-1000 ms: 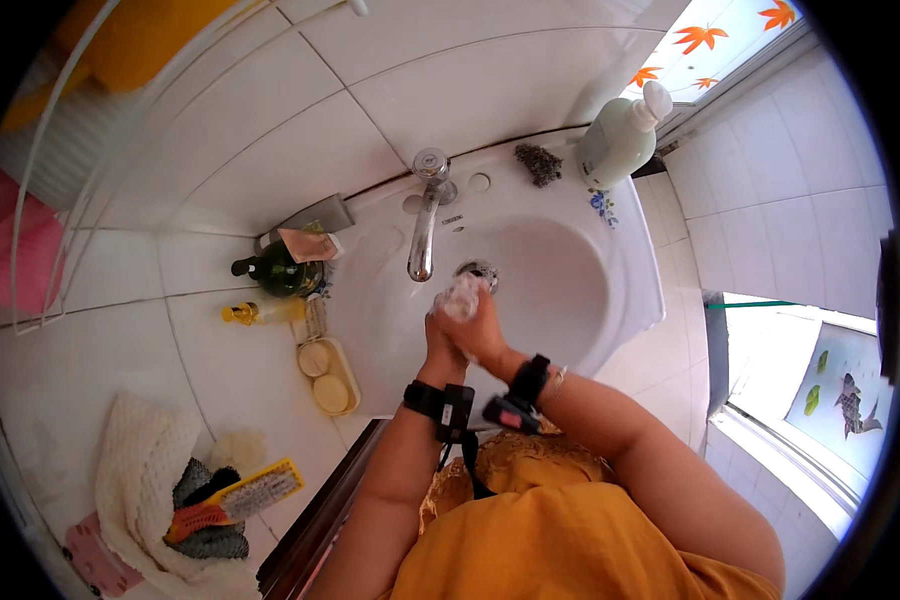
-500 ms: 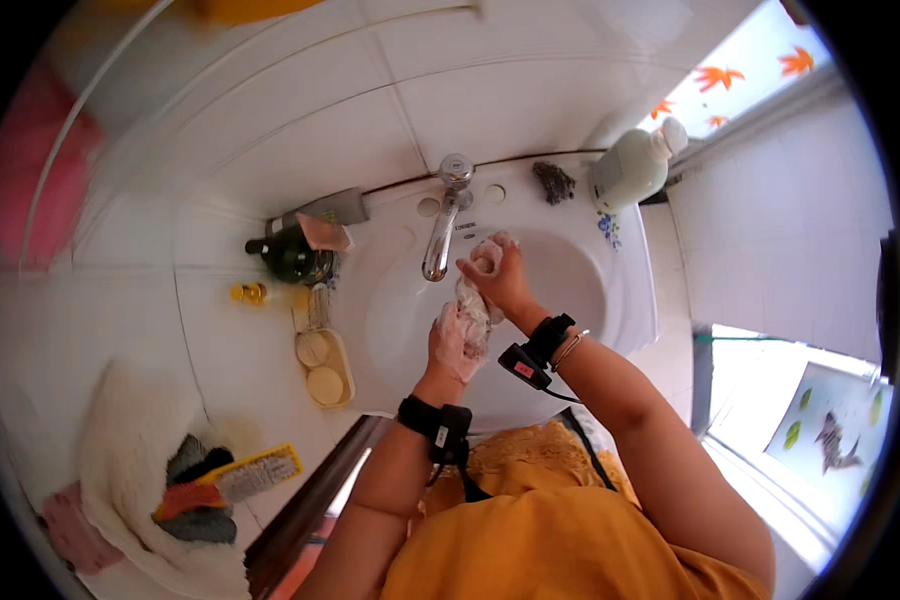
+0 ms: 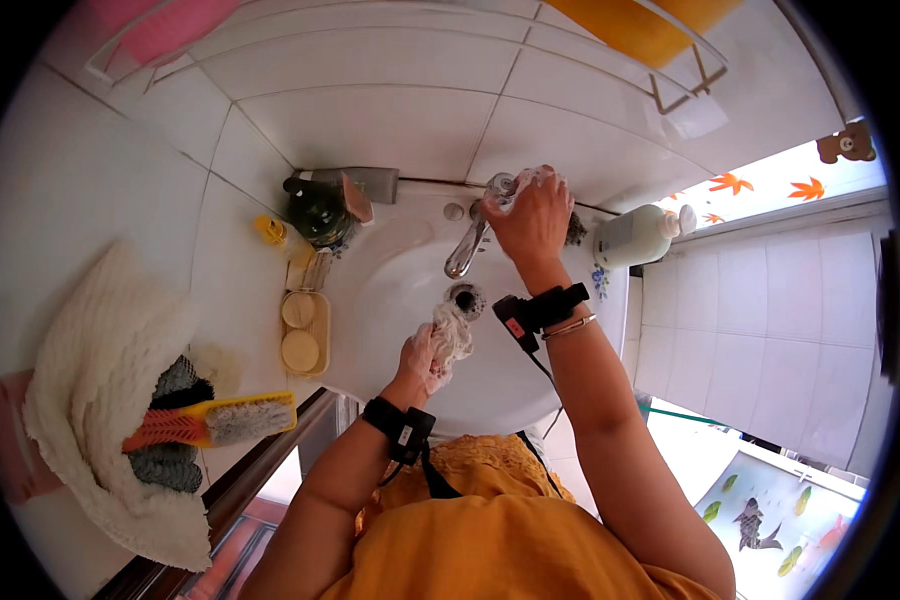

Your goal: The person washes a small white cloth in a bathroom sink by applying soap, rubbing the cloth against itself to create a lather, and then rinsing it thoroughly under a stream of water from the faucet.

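Observation:
Foam covers the fingers of my right hand (image 3: 530, 225), which is closed around the knob of the chrome faucet (image 3: 467, 250) at the back of the sink. My left hand (image 3: 422, 362), soapy as well, grips a limp, sudsy white cloth (image 3: 453, 335) low over the white sink (image 3: 370, 310). The cloth hangs near the drain hole (image 3: 464, 299), just below the spout. No stream of water shows under the spout.
Left of the sink stand a dark green bottle (image 3: 317, 212), a grey tube (image 3: 365, 184) and a soap dish (image 3: 320, 335) with round bars. A pump bottle (image 3: 635, 237) is at right. A yellow brush (image 3: 250, 418) and cream towel (image 3: 110, 380) lie lower left.
My right hand has left the cloth and moved up to the faucet knob. My left hand keeps the cloth, now lower and apart from the right. The view has shifted.

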